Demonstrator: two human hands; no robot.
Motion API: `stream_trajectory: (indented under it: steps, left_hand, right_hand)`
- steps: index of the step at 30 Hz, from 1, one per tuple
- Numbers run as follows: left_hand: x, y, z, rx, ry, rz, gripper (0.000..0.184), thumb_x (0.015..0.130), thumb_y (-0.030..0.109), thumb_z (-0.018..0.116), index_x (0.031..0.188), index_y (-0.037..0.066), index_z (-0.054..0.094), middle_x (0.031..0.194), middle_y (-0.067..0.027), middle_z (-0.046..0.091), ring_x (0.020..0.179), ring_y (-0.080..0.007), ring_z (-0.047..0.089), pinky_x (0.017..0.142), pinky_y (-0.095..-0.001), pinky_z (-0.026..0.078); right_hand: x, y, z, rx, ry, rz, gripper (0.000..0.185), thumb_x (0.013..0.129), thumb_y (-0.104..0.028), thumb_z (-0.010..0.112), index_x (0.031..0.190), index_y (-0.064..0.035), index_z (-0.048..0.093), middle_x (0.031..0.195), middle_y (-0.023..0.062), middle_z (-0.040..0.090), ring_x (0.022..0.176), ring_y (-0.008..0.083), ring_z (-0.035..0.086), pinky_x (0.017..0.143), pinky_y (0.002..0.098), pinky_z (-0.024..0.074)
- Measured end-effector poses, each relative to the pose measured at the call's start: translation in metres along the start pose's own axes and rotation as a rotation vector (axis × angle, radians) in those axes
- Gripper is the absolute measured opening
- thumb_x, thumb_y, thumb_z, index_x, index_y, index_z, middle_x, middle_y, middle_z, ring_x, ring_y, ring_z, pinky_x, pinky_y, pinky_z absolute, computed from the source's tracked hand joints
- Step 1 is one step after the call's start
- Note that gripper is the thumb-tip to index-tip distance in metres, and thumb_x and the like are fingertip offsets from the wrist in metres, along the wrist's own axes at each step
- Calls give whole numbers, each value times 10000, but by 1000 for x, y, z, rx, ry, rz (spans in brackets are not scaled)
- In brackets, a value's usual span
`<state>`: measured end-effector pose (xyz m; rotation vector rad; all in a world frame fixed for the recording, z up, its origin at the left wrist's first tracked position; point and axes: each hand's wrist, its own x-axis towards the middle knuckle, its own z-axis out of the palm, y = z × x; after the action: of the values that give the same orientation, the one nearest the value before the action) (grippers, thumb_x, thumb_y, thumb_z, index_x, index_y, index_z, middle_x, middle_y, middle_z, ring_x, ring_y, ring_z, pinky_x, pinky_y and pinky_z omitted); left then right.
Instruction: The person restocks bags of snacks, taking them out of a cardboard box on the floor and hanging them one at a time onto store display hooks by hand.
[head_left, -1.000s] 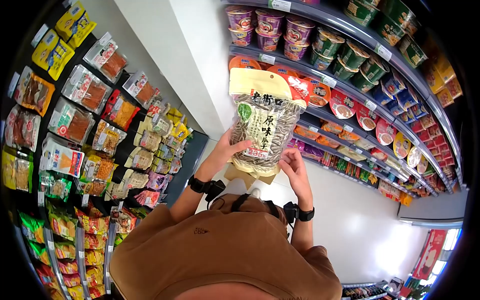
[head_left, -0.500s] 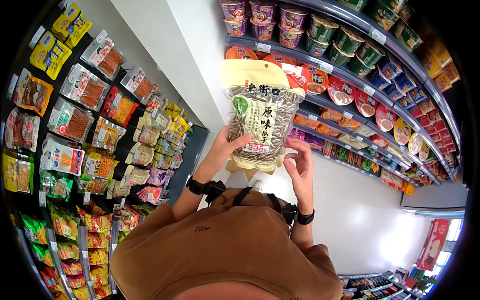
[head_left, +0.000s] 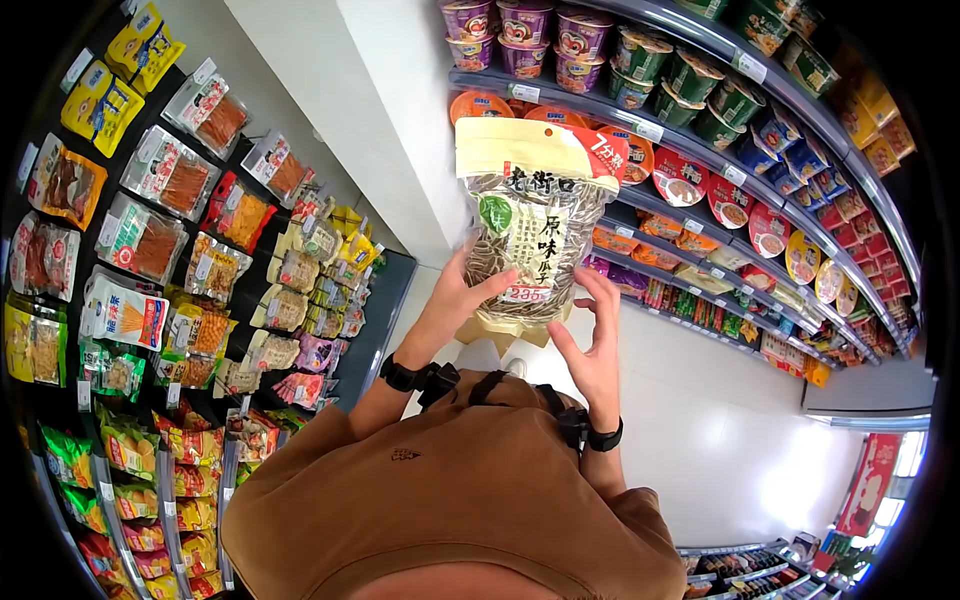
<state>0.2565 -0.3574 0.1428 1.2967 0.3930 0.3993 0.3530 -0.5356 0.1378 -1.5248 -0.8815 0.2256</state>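
Note:
A bag of sunflower seeds (head_left: 515, 235) is held up in front of my body, its printed front facing me. It has a cream top with a red corner, and striped seeds show through the clear part. My left hand (head_left: 462, 300) grips its lower left side, thumb across the front and the other fingers partly hidden behind. At the lower right corner is my right hand (head_left: 592, 340), with bent index finger and thumb touching the bag's edge. Both wrists wear black bands.
On the left, a rack (head_left: 210, 75) carries hanging snack packets, with chip bags (head_left: 130, 445) below. Curved shelves (head_left: 690, 135) of cup and bowl noodles stand ahead and to the right. A white pillar (head_left: 350, 110) rises between them. Pale floor (head_left: 700, 420) extends to the right.
The bag has shifted slightly right and turned a little clockwise, still in my left hand. My right hand has closed in on its lower right corner, the fingers now touching it.

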Motion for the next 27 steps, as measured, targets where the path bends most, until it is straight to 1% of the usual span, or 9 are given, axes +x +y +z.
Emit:
stream_trajectory:
  steps: [5, 8, 10, 12, 16, 18, 23, 26, 27]
  left_hand:
    - [0, 3, 11, 13, -34, 46, 571, 829, 172, 690, 1283, -17, 401, 1178, -89, 559, 1061, -136, 532, 928, -275, 407]
    - [3, -3, 10, 66, -43, 46, 618, 832, 162, 688, 1315, -25, 351, 1225, -99, 524, 1114, -149, 501, 961, -286, 383]
    - [5, -8, 10, 116, -53, 132, 547, 826, 170, 694, 1254, -32, 421, 1141, -102, 560, 1041, -152, 541, 913, -294, 433]
    - [3, -3, 14, 58, -79, 107, 555, 830, 153, 687, 1268, -30, 400, 1165, -104, 540, 1060, -153, 529, 924, -296, 426]
    - [-2, 1, 22, -48, -112, 82, 613, 841, 101, 661, 1326, -21, 305, 1233, -102, 480, 1118, -155, 490, 964, -303, 396]
    - [-5, -1, 22, -76, -148, 82, 628, 849, 105, 651, 1342, -12, 279, 1249, -106, 462, 1143, -158, 471, 974, -307, 386]
    - [-14, -2, 15, -86, -218, 85, 651, 869, 144, 631, 1373, 12, 241, 1278, -117, 428, 1192, -177, 435, 990, -327, 373]
    - [-20, 3, 13, -71, -275, 74, 652, 881, 174, 618, 1383, 24, 228, 1309, -139, 402, 1207, -191, 424, 990, -341, 374]
    - [-19, 3, 12, -99, -314, 73, 636, 880, 181, 619, 1381, 26, 258, 1323, -130, 398, 1203, -192, 430, 981, -339, 384]
  right_hand:
    - [2, -6, 12, -201, 19, -19, 875, 644, -213, 810, 1367, -50, 345, 1364, 198, 295, 1246, 355, 346, 1030, 438, 322]
    - [4, -12, 17, -253, 45, -42, 920, 630, -235, 823, 1377, -42, 320, 1371, 215, 283, 1256, 374, 333, 1029, 445, 323]
    - [4, -11, 19, -269, 47, -44, 968, 613, -253, 835, 1388, -43, 296, 1382, 233, 262, 1269, 395, 316, 1034, 456, 319]
    - [4, -12, 20, -288, 60, -40, 997, 606, -263, 841, 1393, -36, 272, 1391, 250, 242, 1279, 409, 297, 1036, 463, 315]
    - [5, -13, 23, -278, 80, -21, 1000, 619, -243, 835, 1407, -47, 252, 1402, 201, 245, 1302, 362, 282, 1073, 439, 270]
    - [4, -9, 24, -258, 95, -8, 1028, 609, -268, 843, 1397, -24, 230, 1394, 274, 217, 1289, 426, 270, 1044, 471, 304]
    - [0, -2, 23, -199, 91, 12, 1017, 614, -227, 836, 1400, -24, 224, 1398, 241, 224, 1301, 395, 270, 1047, 453, 303]
    - [-3, 8, 22, -1, 89, 17, 992, 643, -214, 812, 1411, -30, 213, 1406, 200, 257, 1307, 342, 293, 1055, 424, 295]
    - [0, 4, 21, 247, 89, 65, 980, 663, -238, 795, 1417, -28, 204, 1407, 185, 276, 1303, 317, 309, 1060, 412, 289]
